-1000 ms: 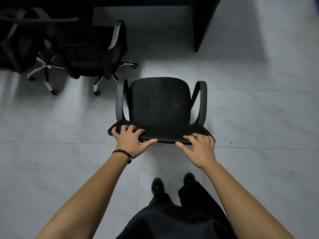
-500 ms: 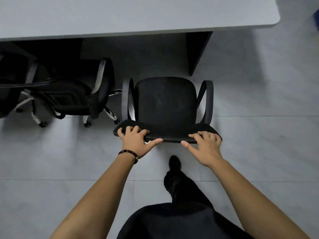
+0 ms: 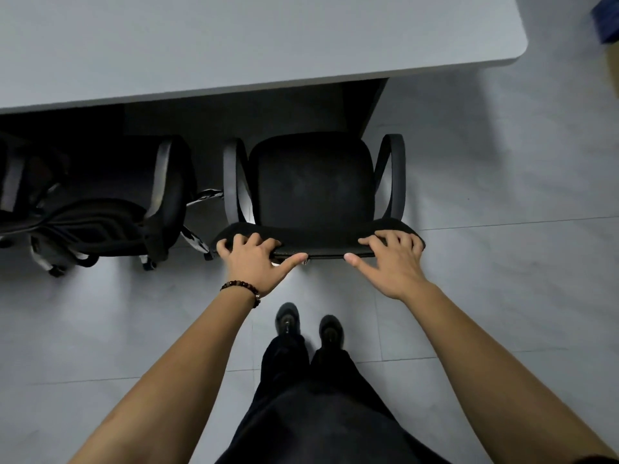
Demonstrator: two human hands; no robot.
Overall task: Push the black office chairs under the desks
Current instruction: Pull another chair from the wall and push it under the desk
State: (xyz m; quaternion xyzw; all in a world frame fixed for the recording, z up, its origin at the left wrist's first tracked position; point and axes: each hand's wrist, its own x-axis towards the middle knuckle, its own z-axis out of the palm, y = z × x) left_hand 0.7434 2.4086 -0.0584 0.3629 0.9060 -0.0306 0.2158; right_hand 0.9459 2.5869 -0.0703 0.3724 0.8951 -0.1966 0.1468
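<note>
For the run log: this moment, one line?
left hand: grips chair backrest | right hand: same | chair: not under desk

The black office chair [image 3: 311, 185] has rolled forward, its seat front now nearly at the worktop [image 3: 234, 45] edge; both feet stand together.

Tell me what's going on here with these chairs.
A person stands behind a black office chair, left hand and right hand both gripping the top edge of its backrest, fingers curled over it. The chair faces the grey desk, with its seat close to the desk's edge but not yet tucked under. Its right armrest sits outside the desk's dark side panel, so it may need steering left. A second black chair on the left is already partly under the desk.
</note>
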